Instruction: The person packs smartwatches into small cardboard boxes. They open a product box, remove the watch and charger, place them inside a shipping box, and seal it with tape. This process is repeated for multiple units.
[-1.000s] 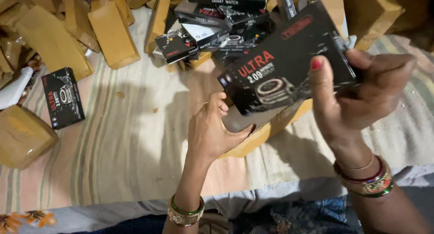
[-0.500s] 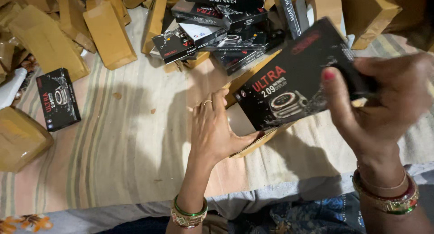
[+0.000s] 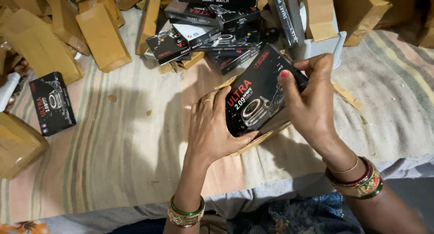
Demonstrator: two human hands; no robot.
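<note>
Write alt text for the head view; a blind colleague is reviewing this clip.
Two bangled hands, left and right, hold a black product box over a flat brown cardboard piece on a striped cloth. More black boxes and brown cartons lie piled behind.

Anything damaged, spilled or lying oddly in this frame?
Nothing looks damaged or spilled. Both hands, left hand and right hand, hold a black box over a flat brown cardboard piece. One black box lies alone at the left, apart from the jumbled black pile.
</note>
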